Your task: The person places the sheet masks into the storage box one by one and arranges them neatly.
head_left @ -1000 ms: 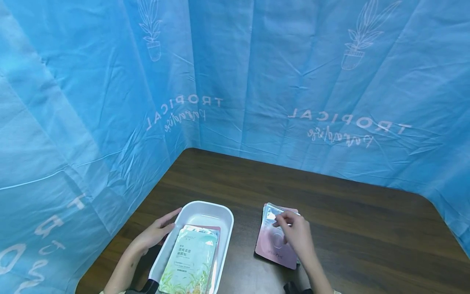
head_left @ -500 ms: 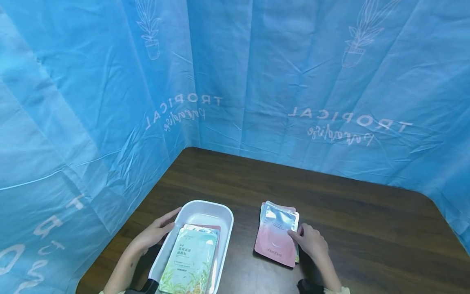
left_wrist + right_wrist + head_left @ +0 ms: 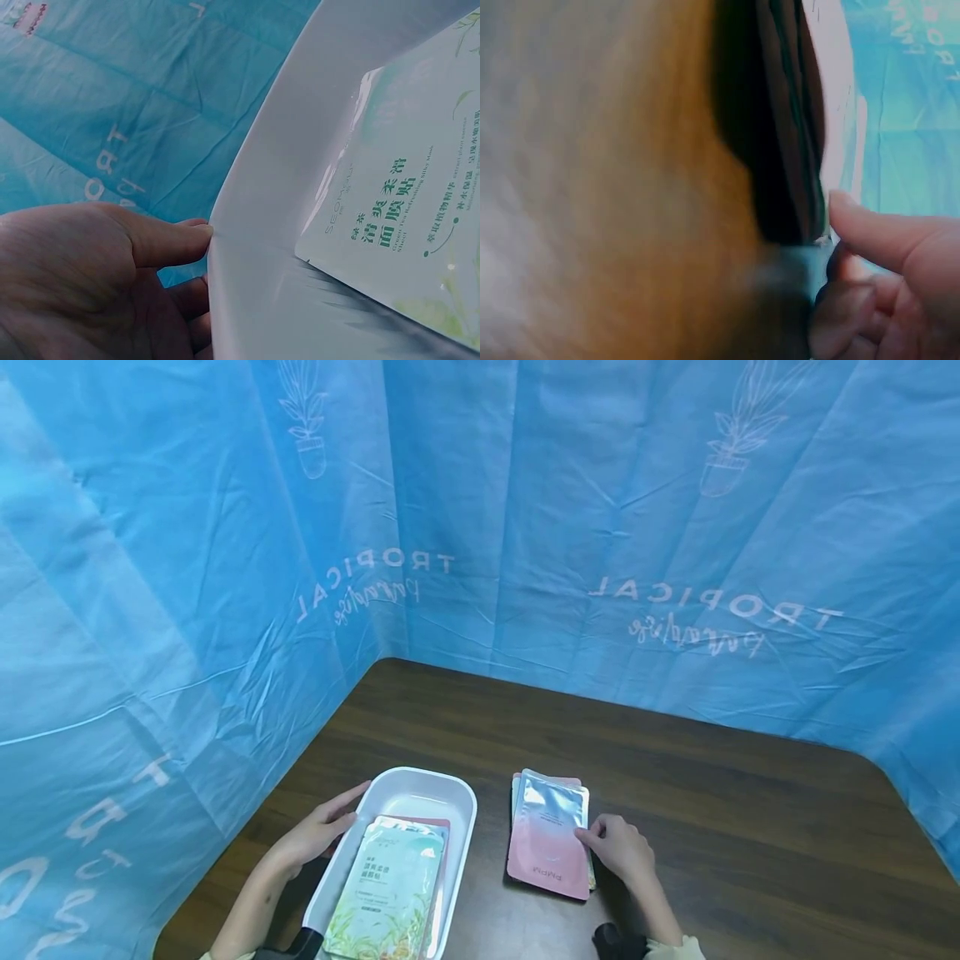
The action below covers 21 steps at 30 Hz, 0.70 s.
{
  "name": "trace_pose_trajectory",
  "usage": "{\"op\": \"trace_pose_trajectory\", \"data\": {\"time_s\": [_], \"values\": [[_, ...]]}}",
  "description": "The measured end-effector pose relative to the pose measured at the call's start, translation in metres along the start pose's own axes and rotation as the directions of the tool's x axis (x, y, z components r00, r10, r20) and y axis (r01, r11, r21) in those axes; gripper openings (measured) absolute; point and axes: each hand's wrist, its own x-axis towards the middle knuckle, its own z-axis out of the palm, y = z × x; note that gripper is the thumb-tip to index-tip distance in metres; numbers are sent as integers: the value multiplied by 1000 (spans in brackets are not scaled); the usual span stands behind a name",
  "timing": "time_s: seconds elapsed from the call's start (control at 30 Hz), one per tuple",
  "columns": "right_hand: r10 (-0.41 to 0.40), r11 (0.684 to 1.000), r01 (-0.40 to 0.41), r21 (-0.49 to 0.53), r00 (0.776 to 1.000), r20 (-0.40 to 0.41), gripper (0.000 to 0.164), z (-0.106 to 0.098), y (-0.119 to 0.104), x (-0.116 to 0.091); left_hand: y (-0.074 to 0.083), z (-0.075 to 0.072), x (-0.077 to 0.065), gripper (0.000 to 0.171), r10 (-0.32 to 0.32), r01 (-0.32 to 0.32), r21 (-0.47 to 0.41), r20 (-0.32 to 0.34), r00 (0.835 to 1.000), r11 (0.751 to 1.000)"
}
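A white bin [image 3: 465,860] stands at the front left, with a light green face mask packet [image 3: 386,893] lying on top of a pink-edged one inside. My left hand [image 3: 315,839] rests against its left side; in the left wrist view the thumb tip meets the rim [image 3: 214,217]. To the right of the bin is a small stack of face mask packets, a pink and silver one [image 3: 551,835] uppermost. My right hand [image 3: 618,847] pinches the stack's right edge, thumb on top. From the side, the right wrist view shows several layered edges beside the thumb [image 3: 870,232].
The dark wooden table [image 3: 712,810] reaches back to a blue curtain [image 3: 562,527], which hangs along the rear and the left side. Black straps [image 3: 618,941] circle both wrists.
My right hand has gone from over the top packet to the stack's right edge, and the stack has shifted left towards the bin. My left hand stays at the bin.
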Motion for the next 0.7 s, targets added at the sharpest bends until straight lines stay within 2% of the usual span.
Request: {"op": "trace_pose_trajectory", "data": {"time_s": [0.1, 0.23, 0.3, 0.37, 0.5, 0.7], "values": [[3, 999, -1, 48, 999, -36, 27, 3, -1, 0, 0, 0, 0, 53, 8, -8, -3, 5, 1000, 1000], [25, 1000, -24, 19, 999, -40, 43, 6, -5, 2, -1, 0, 0, 53, 14, -14, -9, 10, 1000, 1000], [30, 1000, -30, 1, 999, -26, 45, 7, -6, 3, -2, -1, 0, 53, 16, -16, -12, 11, 1000, 1000], [16, 1000, -16, 14, 1000, -14, 37, 10, -7, 5, -2, -1, 0, 53, 17, -17, -11, 12, 1000, 1000], [6, 996, -3, 91, 999, -41, 23, 12, -9, 7, -3, -1, 0, 53, 25, -25, -8, 12, 1000, 1000], [23, 997, -19, 70, 998, -53, 46, 12, -12, 10, -2, 0, 0, 53, 16, -16, -5, 4, 1000, 1000]]}}
